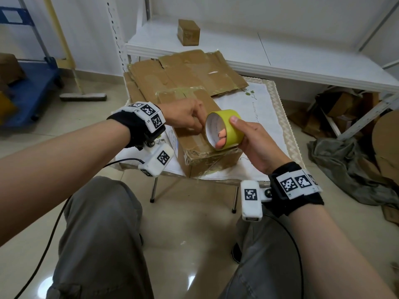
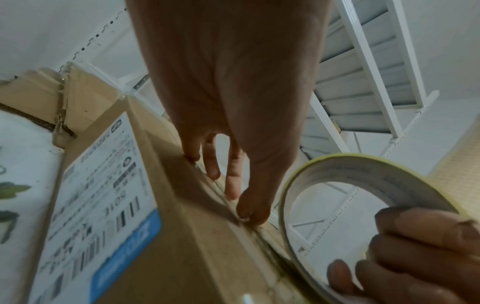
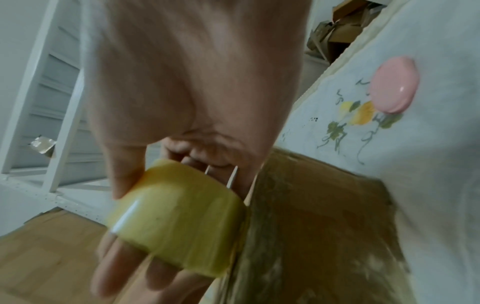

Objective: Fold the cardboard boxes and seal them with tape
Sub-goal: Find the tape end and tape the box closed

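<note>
Head view: right hand (image 1: 251,137) grips tape roll (image 1: 224,128); left hand (image 1: 185,114) fingertips seemingly press box (image 1: 200,145) top

A closed brown cardboard box (image 1: 200,134) lies at the middle of the frame on the desk (image 1: 265,117), its top seam and near edges covered with glossy clear tape and a white shipping label on its left side. A yellow-green tape roll (image 1: 224,129) with a white core is held tilted above the box's near right corner. Flattened cardboard sheets (image 1: 185,72) lie stacked behind the box, toward the upper middle.
</note>
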`<state>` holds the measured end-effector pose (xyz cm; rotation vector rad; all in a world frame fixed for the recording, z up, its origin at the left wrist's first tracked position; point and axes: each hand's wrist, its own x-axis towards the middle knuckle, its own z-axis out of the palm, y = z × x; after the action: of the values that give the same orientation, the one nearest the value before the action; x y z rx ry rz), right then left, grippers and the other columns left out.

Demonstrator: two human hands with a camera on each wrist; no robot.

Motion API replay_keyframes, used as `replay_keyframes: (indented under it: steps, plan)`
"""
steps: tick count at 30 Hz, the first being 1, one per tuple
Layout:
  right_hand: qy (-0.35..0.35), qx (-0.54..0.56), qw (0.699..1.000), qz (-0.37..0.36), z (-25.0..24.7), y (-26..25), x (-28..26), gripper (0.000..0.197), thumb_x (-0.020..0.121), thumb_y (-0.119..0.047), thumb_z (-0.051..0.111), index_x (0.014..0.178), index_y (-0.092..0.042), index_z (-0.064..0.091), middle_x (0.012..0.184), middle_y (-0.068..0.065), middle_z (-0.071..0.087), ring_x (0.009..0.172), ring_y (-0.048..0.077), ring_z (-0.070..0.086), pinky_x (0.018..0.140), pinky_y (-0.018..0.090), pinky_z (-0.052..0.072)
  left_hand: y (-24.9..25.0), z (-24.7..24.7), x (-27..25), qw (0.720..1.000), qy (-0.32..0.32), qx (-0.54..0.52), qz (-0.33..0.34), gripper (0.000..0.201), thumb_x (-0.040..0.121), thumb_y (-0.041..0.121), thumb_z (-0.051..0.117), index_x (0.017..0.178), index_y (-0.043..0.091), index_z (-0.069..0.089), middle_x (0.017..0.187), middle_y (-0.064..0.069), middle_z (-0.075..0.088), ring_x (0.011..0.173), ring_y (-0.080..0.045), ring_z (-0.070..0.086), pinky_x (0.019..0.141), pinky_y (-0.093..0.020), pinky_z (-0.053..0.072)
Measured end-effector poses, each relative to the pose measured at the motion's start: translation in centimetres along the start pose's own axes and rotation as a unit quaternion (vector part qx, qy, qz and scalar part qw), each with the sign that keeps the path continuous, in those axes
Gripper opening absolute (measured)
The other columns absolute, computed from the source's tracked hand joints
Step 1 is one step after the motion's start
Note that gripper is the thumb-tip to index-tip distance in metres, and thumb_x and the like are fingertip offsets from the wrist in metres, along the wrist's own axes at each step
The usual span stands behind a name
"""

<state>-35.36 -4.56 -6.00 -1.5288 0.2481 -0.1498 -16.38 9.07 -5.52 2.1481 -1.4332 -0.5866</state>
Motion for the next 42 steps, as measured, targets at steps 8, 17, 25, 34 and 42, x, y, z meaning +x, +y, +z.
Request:
replay_keyframes:
  steps: [8,17,25,34,42]
  plan:
    - [0.016,-0.05,0.999,-0.004,-0.3,-0.7,-0.5,0.048,0.104,-0.029,0.051,0.068,-0.012,0.078,0.065,0.011,0.072,0.061,0.019,0.067,0.07,0.03,0.054,0.4,0.0,-0.2,1.0,0.01,0.02,-0.005,0.005,0.087,0.011,0.073,0.089,0.013,0.077,0.083,0.007,0.062,0.071,0.004,0.055,0.064,-0.004,0.04]
    - [0.046,-0.037,0.998,0.0,-0.2,-0.8,-1.2,0.048,0.104,-0.038,0.051,0.075,-0.008,0.074,0.067,0.011,0.071,0.063,0.019,0.066,0.07,0.025,0.054,2.1,1.3,0.7,0.993,0.039,0.112,0.001,0.008,0.081,0.011,0.08,0.085,0.012,0.073,0.094,-0.002,0.058,0.089,-0.019,0.055,0.076,-0.031,0.045]
    - [0.053,0.046,0.997,-0.02,-0.2,1.1,-1.7,0.042,0.106,-0.031,0.048,0.089,-0.001,0.071,0.073,0.012,0.073,0.076,0.021,0.067,0.084,0.032,0.051,1.9,1.8,0.3,0.993,0.04,0.099,0.051,0.006,0.083,0.001,0.074,0.082,0.006,0.076,0.087,-0.007,0.059,0.077,-0.022,0.054,0.067,-0.029,0.039]
    - [0.042,0.003,0.998,-0.037,0.2,0.7,-2.1,0.04,0.106,-0.029,0.046,0.087,-0.008,0.074,0.078,0.01,0.076,0.076,0.019,0.071,0.08,0.027,0.053,1.8,1.9,-0.9,0.999,0.045,0.016,0.025,0.02,0.08,0.014,0.082,0.098,0.007,0.078,0.1,-0.004,0.065,0.092,-0.021,0.062,0.085,-0.033,0.051]
    - [0.069,-0.016,0.997,-0.028,1.1,-0.2,-3.0,0.039,0.106,-0.031,0.049,0.088,-0.007,0.073,0.074,0.008,0.076,0.069,0.016,0.071,0.07,0.019,0.053,2.5,2.0,-1.2,0.995,0.035,0.091,0.013,0.033,0.088,0.018,0.074,0.117,0.007,0.066,0.121,-0.008,0.051,0.106,-0.018,0.048,0.088,-0.021,0.037]
